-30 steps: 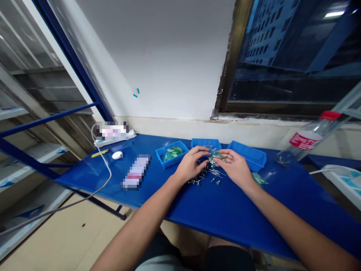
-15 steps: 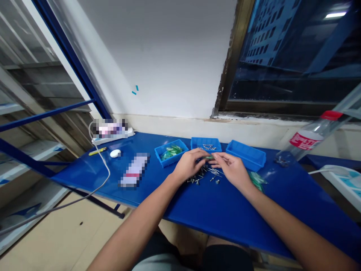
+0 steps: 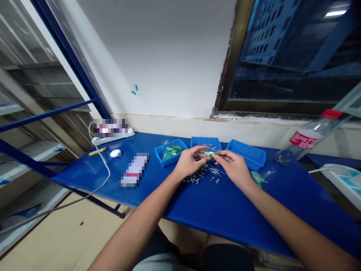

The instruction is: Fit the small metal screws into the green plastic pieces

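A plastic packet (image 3: 209,153) comes into fuller view — apparently rolled up — pinched by left hand (image 3: 188,162) and right hand (image 3: 234,166) above metal pins (image 3: 216,170) on a bench (image 3: 208,210).

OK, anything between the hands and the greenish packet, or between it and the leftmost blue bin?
Left hand and right hand both hold the greenish packet, nothing visible between. Toward the leftmost blue bin, the left hand itself stands in between.
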The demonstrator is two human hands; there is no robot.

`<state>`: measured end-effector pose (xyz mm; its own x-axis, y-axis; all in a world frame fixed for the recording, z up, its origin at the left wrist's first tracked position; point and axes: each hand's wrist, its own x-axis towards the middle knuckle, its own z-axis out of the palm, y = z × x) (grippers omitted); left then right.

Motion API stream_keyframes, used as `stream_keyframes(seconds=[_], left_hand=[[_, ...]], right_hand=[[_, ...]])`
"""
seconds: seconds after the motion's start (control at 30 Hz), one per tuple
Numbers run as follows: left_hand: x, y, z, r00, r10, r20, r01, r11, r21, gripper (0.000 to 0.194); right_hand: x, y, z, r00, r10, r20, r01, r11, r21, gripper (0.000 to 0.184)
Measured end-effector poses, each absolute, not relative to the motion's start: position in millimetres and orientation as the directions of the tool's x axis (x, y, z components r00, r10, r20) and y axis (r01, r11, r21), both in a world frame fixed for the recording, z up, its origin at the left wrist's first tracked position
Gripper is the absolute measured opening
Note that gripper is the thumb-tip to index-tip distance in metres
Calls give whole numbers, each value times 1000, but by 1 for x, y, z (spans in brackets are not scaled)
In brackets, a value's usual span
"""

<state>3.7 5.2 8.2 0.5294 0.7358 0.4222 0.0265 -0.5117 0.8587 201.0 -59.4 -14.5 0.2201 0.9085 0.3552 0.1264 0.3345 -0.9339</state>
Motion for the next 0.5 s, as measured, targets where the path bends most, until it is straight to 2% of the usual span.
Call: stream_keyframes(seconds=[0.13,0.3,0.5], left_hand=[[7,8,2,556,748,362,-86,-382,920,47],[4,11,2,561,768,308,-65,-331,942,46],[6,11,3,577,764,289,-107,-281,954,47]], right_hand=[[198,-61,-13,199,937,288,33,288,-957,32],[196,-62,-12,161,948,275,-14,280,-960,36],[198,-61,-14,158,956,246,19,246,-969,38]])
